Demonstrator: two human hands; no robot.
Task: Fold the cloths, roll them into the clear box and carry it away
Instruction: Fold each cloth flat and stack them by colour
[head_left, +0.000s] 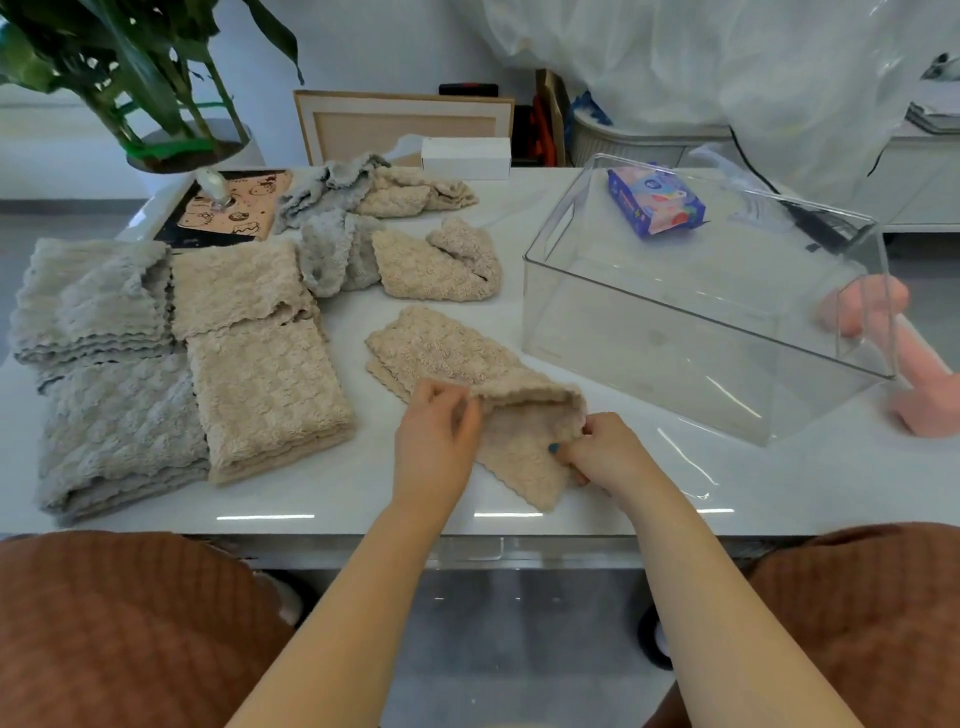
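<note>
A folded beige cloth (457, 358) lies as a long strip near the table's front edge, its near end turned over into the start of a roll. My left hand (436, 441) grips that near end on the left. My right hand (602, 452) pinches it on the right. The clear box (649, 332) stands to the right of the cloth, with no cloths inside. Folded grey cloths (109, 374) and folded beige cloths (260, 369) are stacked at the left. Loose grey and beige cloths (395, 228) lie behind.
A blue tissue pack (657, 200) shows behind the box. A pink object (914, 384) stands at the right edge. At the back are a potted plant (171, 93), a patterned board (228, 205), a white carton (465, 157) and a framed board (363, 122).
</note>
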